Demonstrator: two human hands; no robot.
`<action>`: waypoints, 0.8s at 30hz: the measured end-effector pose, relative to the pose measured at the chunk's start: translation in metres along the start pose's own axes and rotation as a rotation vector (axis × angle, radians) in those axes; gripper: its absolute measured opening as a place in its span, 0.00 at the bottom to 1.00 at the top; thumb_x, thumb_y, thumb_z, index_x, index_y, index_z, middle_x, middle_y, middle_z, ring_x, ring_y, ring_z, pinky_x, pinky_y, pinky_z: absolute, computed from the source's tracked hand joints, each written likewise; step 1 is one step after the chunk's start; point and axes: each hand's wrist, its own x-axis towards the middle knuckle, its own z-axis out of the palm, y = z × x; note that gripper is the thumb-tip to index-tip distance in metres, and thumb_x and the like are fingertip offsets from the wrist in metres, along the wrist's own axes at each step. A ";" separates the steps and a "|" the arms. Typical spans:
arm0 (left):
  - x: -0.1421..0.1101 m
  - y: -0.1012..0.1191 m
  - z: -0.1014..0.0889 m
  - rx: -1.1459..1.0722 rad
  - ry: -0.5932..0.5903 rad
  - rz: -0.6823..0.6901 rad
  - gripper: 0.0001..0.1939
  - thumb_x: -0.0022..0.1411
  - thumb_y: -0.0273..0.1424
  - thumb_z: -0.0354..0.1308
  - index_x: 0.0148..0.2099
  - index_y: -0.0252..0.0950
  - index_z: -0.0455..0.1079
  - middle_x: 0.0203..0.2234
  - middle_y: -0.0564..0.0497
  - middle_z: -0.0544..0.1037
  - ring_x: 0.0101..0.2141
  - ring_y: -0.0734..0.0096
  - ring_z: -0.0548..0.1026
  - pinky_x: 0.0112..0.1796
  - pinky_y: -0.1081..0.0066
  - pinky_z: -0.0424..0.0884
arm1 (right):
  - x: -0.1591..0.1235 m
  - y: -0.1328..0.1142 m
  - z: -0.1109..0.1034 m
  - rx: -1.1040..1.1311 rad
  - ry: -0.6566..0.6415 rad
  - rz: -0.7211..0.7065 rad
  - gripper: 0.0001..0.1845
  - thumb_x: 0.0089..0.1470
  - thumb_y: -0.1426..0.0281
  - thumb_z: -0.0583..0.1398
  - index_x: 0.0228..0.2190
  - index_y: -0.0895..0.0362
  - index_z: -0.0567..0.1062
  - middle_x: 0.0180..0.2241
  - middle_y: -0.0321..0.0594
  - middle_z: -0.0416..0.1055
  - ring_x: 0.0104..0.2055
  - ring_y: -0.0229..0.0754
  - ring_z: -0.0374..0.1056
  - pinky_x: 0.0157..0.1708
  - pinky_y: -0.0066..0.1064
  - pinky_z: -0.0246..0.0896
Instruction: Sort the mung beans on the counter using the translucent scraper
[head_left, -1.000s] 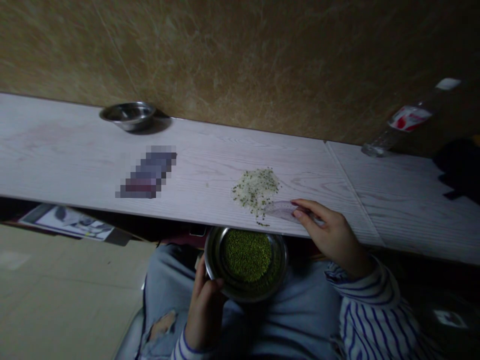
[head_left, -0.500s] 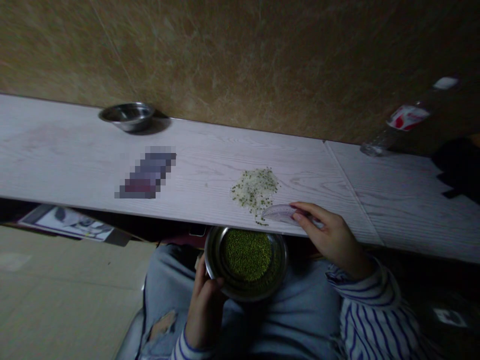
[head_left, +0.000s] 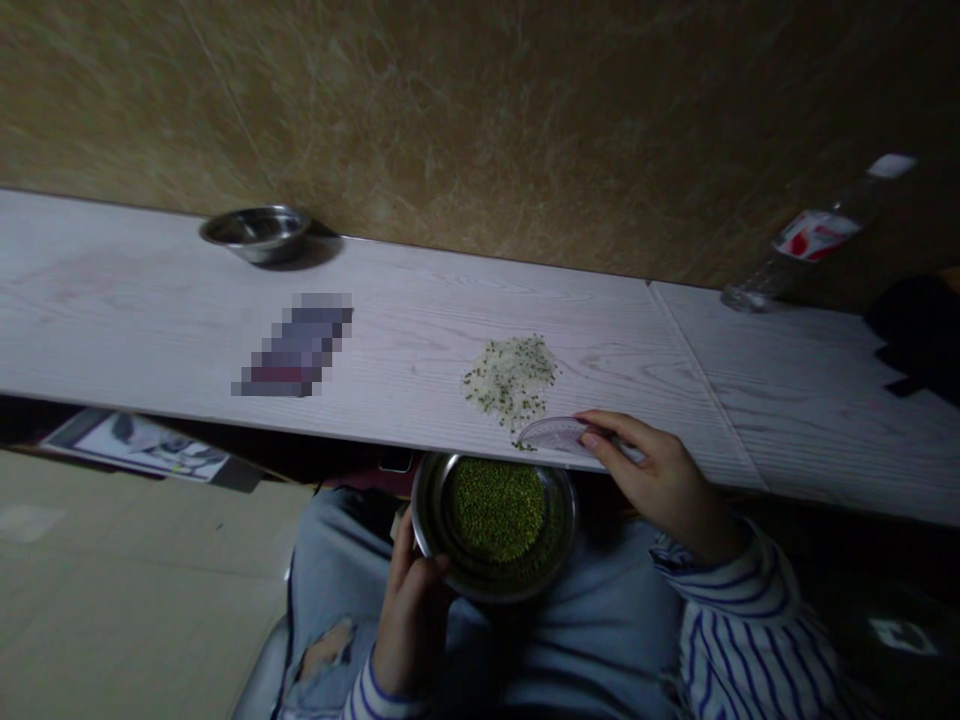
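Observation:
My left hand grips the rim of a steel bowl full of green beans, held on my lap just under the table's front edge. My right hand pinches a small clear plastic scraper that rests on the pale wooden table at its near edge. Just beyond the scraper lies a small pile of white grains mixed with green beans. A few stray beans lie between the pile and the scraper.
An empty steel bowl stands at the back left against the brown wall. A blurred dark flat object lies left of the pile. A plastic bottle leans at the far right, beside something black.
My right hand has drawn the scraper a little toward the table's near edge and to the left. The bowl and my left hand have hardly moved.

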 end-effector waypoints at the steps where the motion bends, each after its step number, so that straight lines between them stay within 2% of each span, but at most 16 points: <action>1: 0.000 0.000 -0.001 0.001 -0.005 0.005 0.32 0.50 0.30 0.64 0.59 0.47 0.72 0.47 0.49 0.76 0.45 0.56 0.72 0.43 0.62 0.74 | 0.000 -0.001 0.000 0.001 0.004 0.000 0.13 0.60 0.67 0.60 0.44 0.53 0.81 0.44 0.43 0.82 0.47 0.48 0.78 0.48 0.39 0.75; 6: 0.002 -0.002 -0.005 -0.005 -0.009 0.023 0.33 0.51 0.29 0.64 0.61 0.46 0.71 0.51 0.47 0.75 0.48 0.53 0.71 0.44 0.61 0.74 | 0.003 -0.002 0.003 0.009 0.000 -0.014 0.13 0.60 0.67 0.60 0.44 0.52 0.82 0.44 0.43 0.82 0.47 0.48 0.78 0.48 0.40 0.75; 13: 0.000 -0.002 -0.004 -0.001 -0.013 0.007 0.31 0.51 0.30 0.64 0.60 0.47 0.72 0.48 0.48 0.76 0.44 0.57 0.72 0.42 0.61 0.75 | 0.012 -0.006 0.010 0.015 -0.026 -0.032 0.13 0.61 0.68 0.59 0.46 0.52 0.81 0.45 0.42 0.81 0.48 0.47 0.77 0.49 0.41 0.74; 18: 0.003 -0.003 -0.005 -0.021 -0.004 0.013 0.31 0.49 0.31 0.65 0.58 0.48 0.73 0.49 0.47 0.75 0.46 0.52 0.72 0.41 0.60 0.75 | 0.021 -0.009 0.009 0.006 0.020 -0.033 0.14 0.61 0.67 0.59 0.46 0.51 0.81 0.46 0.42 0.81 0.48 0.48 0.77 0.49 0.41 0.74; 24: 0.003 -0.002 -0.007 0.007 0.015 0.002 0.34 0.49 0.30 0.65 0.61 0.47 0.71 0.48 0.47 0.76 0.43 0.55 0.73 0.41 0.61 0.76 | 0.020 -0.002 0.005 -0.006 0.044 -0.019 0.14 0.61 0.67 0.59 0.45 0.52 0.81 0.45 0.42 0.81 0.47 0.48 0.77 0.47 0.40 0.75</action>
